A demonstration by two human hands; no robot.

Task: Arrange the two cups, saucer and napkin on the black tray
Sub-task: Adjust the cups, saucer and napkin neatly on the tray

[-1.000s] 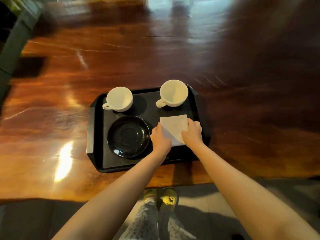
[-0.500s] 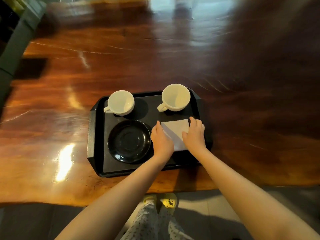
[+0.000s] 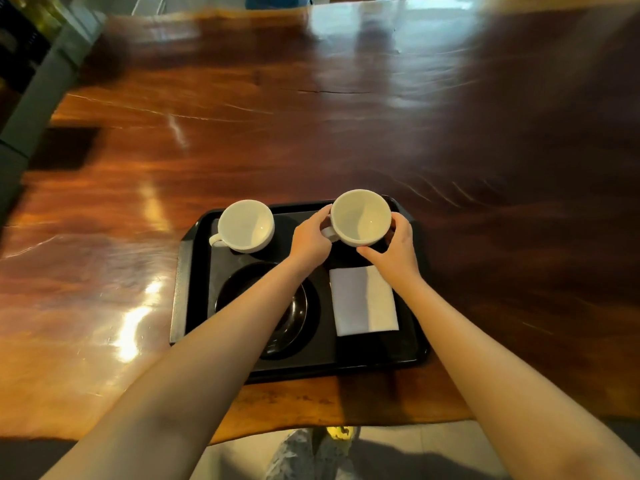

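A black tray (image 3: pixel 180 289) lies near the table's front edge. At its far right stands an empty white cup (image 3: pixel 360 216), held from both sides: my left hand (image 3: pixel 310 239) at its handle side, my right hand (image 3: pixel 394 251) round its right wall. A second white cup (image 3: pixel 246 225) stands untouched at the far left of the tray. The black saucer (image 3: pixel 294 323) sits at the near left, partly hidden under my left forearm. A folded white napkin (image 3: pixel 363 299) lies flat at the near right, free of both hands.
The tray rests on a glossy dark wooden table (image 3: pixel 311 116) with a wavy front edge. A grey post or furniture piece (image 3: pixel 31 98) stands at the far left. My legs and the floor show below the table edge.
Both hands have let go of the napkin and moved forward to the right cup, now gripping it. The napkin lies flat on the tray.
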